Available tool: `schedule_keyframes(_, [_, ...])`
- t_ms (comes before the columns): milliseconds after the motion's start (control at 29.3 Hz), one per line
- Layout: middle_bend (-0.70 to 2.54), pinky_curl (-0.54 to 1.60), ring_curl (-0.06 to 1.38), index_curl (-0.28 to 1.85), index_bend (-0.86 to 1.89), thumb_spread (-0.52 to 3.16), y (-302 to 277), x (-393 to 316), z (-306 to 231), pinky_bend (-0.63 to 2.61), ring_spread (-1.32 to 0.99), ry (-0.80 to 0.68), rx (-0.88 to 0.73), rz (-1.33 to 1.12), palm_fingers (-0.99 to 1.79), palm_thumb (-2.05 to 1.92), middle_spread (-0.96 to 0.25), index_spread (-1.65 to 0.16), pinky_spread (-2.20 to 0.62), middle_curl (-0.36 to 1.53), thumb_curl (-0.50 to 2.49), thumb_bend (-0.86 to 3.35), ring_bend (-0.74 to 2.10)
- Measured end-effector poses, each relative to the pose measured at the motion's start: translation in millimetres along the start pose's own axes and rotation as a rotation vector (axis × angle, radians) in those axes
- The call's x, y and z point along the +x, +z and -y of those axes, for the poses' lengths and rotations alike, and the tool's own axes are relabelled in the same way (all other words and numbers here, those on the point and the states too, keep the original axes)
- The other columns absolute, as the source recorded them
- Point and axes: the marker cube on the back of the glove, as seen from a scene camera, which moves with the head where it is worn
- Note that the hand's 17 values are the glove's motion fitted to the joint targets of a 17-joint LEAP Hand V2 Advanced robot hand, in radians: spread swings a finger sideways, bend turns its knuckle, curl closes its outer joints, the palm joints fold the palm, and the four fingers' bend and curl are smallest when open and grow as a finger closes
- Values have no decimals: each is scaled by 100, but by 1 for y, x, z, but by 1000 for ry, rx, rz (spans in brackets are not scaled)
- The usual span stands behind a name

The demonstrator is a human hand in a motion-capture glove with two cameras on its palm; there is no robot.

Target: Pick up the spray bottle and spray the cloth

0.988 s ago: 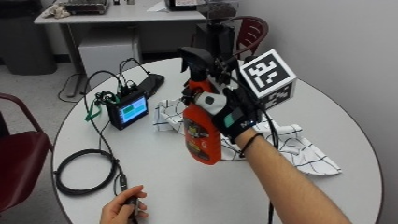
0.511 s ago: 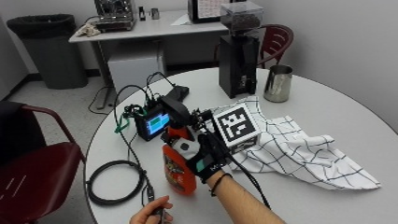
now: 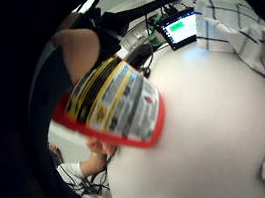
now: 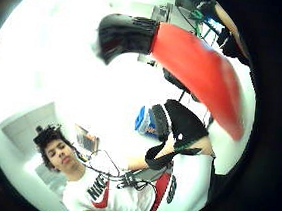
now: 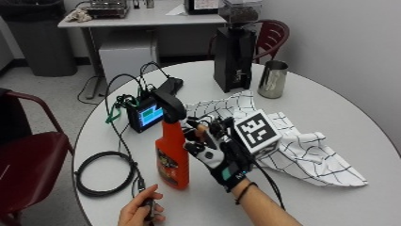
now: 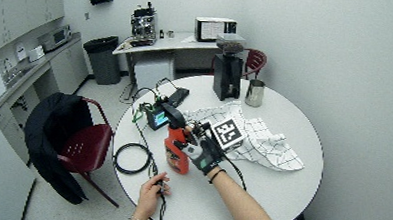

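**Orange bottle held upright at the table's near edge, cloth waiting beyond it**

Orange plastic and a black trigger head mark the spray bottle (image 5: 172, 157), which stands upright with its base on or just above the round white table (image 5: 351, 117); contact cannot be told. The gloved right hand (image 5: 216, 150) is beside the bottle's neck, fingers curled toward it below the trigger, which suggests a grip set for squeezing; how fully the fingers wrap is hidden. The label side fills the little-finger palm view, so the bottle sits close against the palm.

Beyond the bottle, on the hand's side, lies the white checked cloth (image 5: 294, 150), spread and rumpled, placed so a spray can reach it once the nozzle faces it. On the bottle's other side coils a black cable (image 5: 103, 172), with the person's bare hand (image 5: 141, 212) resting nearer the table edge. Behind the bottle stands a small lit screen (image 5: 145, 115); farther back are a black grinder (image 5: 235, 52) and a steel jug (image 5: 274, 79). A dark red chair (image 5: 31, 150) stands beside the table.
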Motion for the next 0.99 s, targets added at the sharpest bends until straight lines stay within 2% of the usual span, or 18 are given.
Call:
schedule_keyframes(204, [39, 35, 38, 23, 7, 106, -51, -4, -56, 26, -8, 8, 56, -84, 74, 76, -9, -31, 24, 46, 52, -3, 44])
schedule_keyframes(341, [37, 35, 37, 23, 11, 109, -81, -5, -79, 25, -7, 35, 31, -188, 76, 76, -9, -32, 24, 45, 50, -2, 43])
schedule_keyframes(647, [27, 35, 36, 26, 16, 114, -139, 14, -85, 25, -3, 161, -22, -567, 70, 73, -6, -33, 24, 41, 46, -2, 35])
schedule_keyframes(988, [24, 35, 35, 28, 15, 116, -156, 25, -92, 21, -1, 182, 18, -587, 71, 73, -5, -33, 25, 40, 43, -2, 29])
